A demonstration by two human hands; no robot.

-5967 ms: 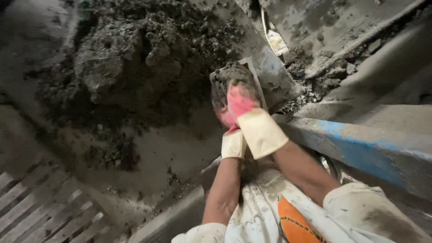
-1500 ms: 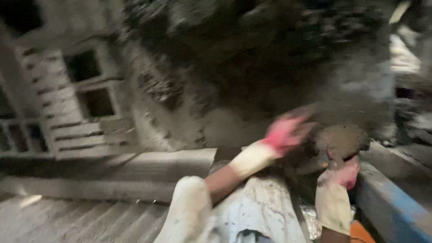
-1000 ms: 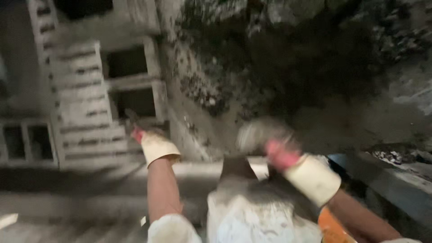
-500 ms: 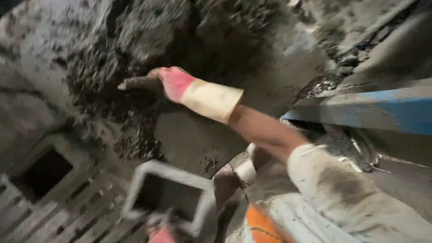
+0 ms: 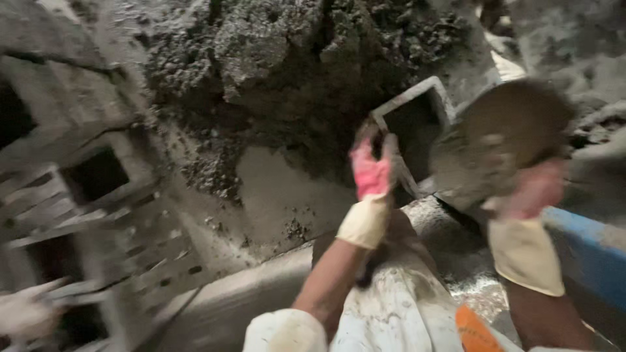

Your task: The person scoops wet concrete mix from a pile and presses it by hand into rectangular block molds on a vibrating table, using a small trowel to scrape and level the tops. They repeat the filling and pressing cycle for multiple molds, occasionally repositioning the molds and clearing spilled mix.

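A big pile of dark wet mix (image 5: pixel 293 78) fills the top of the head view. My left hand (image 5: pixel 372 171), in a pink glove with a cream cuff, grips the near edge of a rectangular grey mould frame (image 5: pixel 417 120) held against the foot of the pile. To its right, my right hand (image 5: pixel 536 190), gloved the same way and blurred by motion, holds up a rounded clump of wet mix (image 5: pixel 505 140) close beside the mould. My knees and stained light trousers (image 5: pixel 391 313) show at the bottom.
Grey hollow blocks with square holes (image 5: pixel 91 179) stand in rows on the left. A blue edge (image 5: pixel 590 257) runs along the lower right. A smeared grey slab (image 5: pixel 280 202) lies below the pile. A pale blurred shape (image 5: pixel 26 316) sits at the bottom left.
The mould has come up from low near my lap to the foot of the pile. My right hand has left the pile and now carries a clump of mix at the right.
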